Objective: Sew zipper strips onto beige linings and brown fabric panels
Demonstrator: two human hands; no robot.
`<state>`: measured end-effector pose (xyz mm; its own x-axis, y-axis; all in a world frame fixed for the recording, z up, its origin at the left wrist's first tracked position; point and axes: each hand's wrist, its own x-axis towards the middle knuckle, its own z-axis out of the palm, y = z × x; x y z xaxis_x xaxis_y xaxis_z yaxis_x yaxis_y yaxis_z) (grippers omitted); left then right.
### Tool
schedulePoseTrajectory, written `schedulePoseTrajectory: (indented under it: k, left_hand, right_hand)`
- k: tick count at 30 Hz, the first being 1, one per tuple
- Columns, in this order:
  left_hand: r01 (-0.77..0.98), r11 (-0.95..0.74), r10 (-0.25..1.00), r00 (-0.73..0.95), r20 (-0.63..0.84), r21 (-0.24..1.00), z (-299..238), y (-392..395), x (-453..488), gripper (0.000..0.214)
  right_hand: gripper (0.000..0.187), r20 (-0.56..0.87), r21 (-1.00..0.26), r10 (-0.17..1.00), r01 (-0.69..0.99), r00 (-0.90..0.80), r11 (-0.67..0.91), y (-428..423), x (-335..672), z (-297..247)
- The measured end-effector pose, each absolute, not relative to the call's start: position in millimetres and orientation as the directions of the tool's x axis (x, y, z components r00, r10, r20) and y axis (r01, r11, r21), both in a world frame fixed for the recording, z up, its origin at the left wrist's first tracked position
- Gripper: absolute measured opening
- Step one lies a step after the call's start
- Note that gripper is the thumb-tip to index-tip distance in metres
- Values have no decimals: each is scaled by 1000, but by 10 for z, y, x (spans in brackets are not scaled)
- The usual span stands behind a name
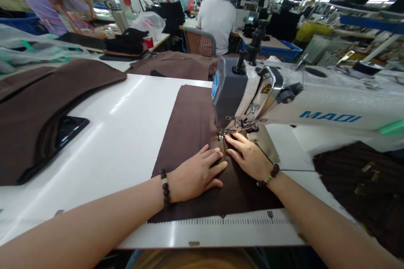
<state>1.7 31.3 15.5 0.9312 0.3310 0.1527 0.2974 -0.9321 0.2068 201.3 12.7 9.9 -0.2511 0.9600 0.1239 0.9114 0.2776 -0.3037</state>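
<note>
A dark brown cloth panel [192,134] lies flat on the white sewing table [120,134], running under the presser foot [222,133] of a MAQI industrial sewing machine [246,96]. My left hand [197,172] rests palm down on the cloth, just left of a centre seam. My right hand [248,157] lies flat on the cloth closer to the foot, its fingertips almost reaching it. Each wrist wears a beaded bracelet. Neither hand is closed around anything.
A printed ruler strip [221,221] runs along the table's near edge. Brown cloth pieces [41,109] lie on the left, and dark ribbed cloth [360,180] lies at the right. Behind the machine, a seated co-worker [217,21] faces away among other workstations.
</note>
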Motion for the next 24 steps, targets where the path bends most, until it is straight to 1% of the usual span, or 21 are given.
schedulePoseTrajectory:
  k: [6,13,17,24]
  left_hand:
    - [316,-923,356,919,171,220,150,317,44,49]
    - [298,-931,333,930,157,210,175,325,33,44]
    - [302,-928,338,928,154,219,177,329,39,43]
    - [300,-931,335,928,163,209,177,362,43,43]
  right_hand:
    - [39,108,-268,957,919,-270,289,117,1995,126]
    - [40,82,-267,966,928,-247,260,108,1972,137]
    - [40,94,-270,959,920,-267,283,118,1990,124]
    - [40,129,-233,952,925,-277,300,150,2007,99]
